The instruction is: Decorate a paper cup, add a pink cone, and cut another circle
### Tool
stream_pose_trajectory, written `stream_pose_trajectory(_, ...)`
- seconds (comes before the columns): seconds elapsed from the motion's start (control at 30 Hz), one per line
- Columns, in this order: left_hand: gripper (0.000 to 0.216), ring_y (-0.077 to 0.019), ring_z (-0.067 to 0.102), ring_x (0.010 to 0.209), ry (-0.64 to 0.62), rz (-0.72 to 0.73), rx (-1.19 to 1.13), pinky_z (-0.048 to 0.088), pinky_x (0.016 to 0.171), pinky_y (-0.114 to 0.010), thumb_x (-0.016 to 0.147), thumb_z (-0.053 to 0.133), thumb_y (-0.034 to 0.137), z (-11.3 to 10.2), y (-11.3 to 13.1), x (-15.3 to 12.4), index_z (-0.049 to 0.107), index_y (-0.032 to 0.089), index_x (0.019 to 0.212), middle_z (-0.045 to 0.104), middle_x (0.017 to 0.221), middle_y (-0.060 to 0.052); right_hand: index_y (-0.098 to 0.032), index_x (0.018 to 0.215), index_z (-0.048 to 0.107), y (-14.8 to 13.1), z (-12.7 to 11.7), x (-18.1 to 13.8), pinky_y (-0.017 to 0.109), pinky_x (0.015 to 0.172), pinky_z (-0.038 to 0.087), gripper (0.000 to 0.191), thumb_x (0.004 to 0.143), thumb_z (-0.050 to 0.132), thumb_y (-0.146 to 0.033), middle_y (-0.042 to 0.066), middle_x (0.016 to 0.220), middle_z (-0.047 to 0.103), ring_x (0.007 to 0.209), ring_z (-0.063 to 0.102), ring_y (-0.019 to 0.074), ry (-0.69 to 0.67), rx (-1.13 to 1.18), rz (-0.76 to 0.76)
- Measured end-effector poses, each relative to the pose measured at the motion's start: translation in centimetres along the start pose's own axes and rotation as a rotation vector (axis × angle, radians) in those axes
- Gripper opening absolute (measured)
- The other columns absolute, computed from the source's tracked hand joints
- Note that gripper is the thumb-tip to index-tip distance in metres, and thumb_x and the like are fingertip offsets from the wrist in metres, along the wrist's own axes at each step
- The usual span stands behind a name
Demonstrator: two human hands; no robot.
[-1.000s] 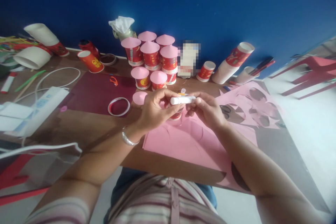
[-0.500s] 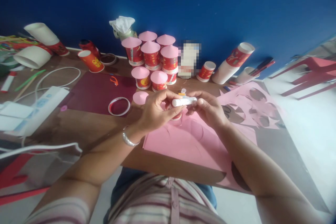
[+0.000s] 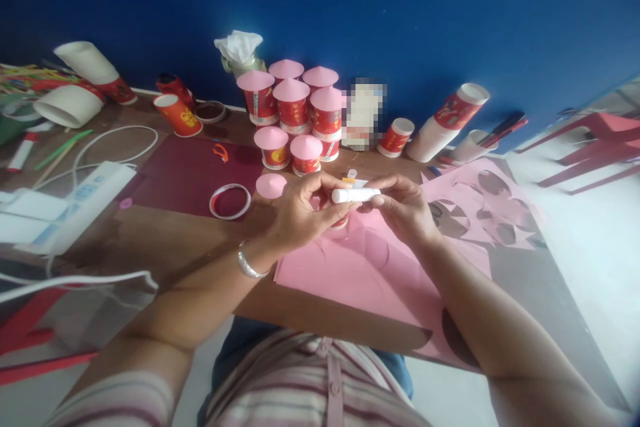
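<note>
Both hands meet over the table, holding a white tube [image 3: 353, 195] that looks like a glue stick and lies level. My left hand [image 3: 303, 208] pinches it between thumb and fingers. At its right end, the thumb and fingers of my right hand [image 3: 406, 208] are closed on it. Below the tube, a red paper cup [image 3: 341, 222] shows in part, mostly hidden by my hands. Just behind stands a small clear cap [image 3: 352, 173]. Pink paper sheets [image 3: 345, 273] lie under my hands. Left of my left hand is a pink paper cone [image 3: 271, 186].
Several red cups with pink cone tops [image 3: 291, 107] stand at the back, two layers high in places. Cut pink paper [image 3: 483, 207] lies at right, near a pen cup [image 3: 475, 145]. A tape roll [image 3: 229, 201], orange scissors [image 3: 220, 153] and a power strip [image 3: 85, 207] are at left.
The white tube has turned a little more level, and my right hand's fingers have shifted on its end. The whole view has shifted slightly; the table things stay put.
</note>
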State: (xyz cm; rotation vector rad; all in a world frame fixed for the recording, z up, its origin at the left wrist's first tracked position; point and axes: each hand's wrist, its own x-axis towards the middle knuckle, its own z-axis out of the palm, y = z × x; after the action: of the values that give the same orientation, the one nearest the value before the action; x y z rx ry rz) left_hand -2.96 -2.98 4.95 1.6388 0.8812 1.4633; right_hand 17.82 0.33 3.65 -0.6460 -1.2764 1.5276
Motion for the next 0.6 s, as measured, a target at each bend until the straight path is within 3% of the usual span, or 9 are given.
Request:
stream_pose_trajectory(0.17,0.029,-0.0127,0.07,0.077,-0.005,0.013,0.091,0.056,0.064,-0.024,0.084,0.085,0.031,-0.01,-0.18,0.12,0.07,0.02,0.106,0.076,0.098,-0.004,-0.023,0.088,0.079,0.21,-0.3,0.11,0.03,0.065,0.067,0.03,0.073,0.096,-0.041,-0.002,0.072,0.075,0.062,0.071,0.0135,0.033,0.025,0.037)
stream_pose_trajectory(0.33,0.041,-0.0091,0.064,0.072,-0.017,0.049,0.124,0.051,0.06,-0.022,0.087,0.081,0.027,-0.31,-0.82,0.19,0.064,0.022,0.123,0.071,0.107,-0.005,-0.025,0.085,0.077,0.3,-0.91,0.53,0.027,0.065,0.067,0.029,0.071,0.097,-0.041,-0.004,0.071,0.074,0.057,0.067,0.0102,0.149,0.042,-0.004)
stream_pose_trajectory(0.43,0.052,-0.0103,0.066,0.075,-0.025,0.055,0.112,0.053,0.061,-0.024,0.086,0.084,0.03,-0.45,-0.85,0.44,0.061,0.023,0.132,0.07,0.114,-0.007,-0.024,0.085,0.076,0.45,-0.94,0.56,0.026,0.063,0.066,0.032,0.069,0.098,-0.042,-0.004,0.07,0.073,0.057,0.067,0.0105,0.134,0.042,0.023)
stream_pose_trajectory(0.5,0.047,-0.0129,0.068,0.082,-0.041,0.092,0.15,0.056,0.066,-0.025,0.086,0.084,0.031,-0.54,-0.68,0.63,0.065,0.023,0.129,0.071,0.112,-0.007,-0.023,0.086,0.076,0.58,-0.82,0.48,0.027,0.062,0.067,0.034,0.069,0.098,-0.042,-0.003,0.069,0.073,0.058,0.068,0.0118,0.09,0.039,0.062)
stream_pose_trajectory(0.6,0.022,-0.016,0.071,0.091,-0.043,0.169,0.263,0.058,0.075,-0.028,0.088,0.083,0.03,-0.68,-0.42,0.75,0.074,0.021,0.107,0.075,0.1,-0.005,-0.022,0.087,0.076,0.65,-0.6,0.38,0.028,0.062,0.067,0.034,0.069,0.098,-0.041,-0.002,0.071,0.075,0.058,0.07,0.0126,0.031,0.044,0.095)
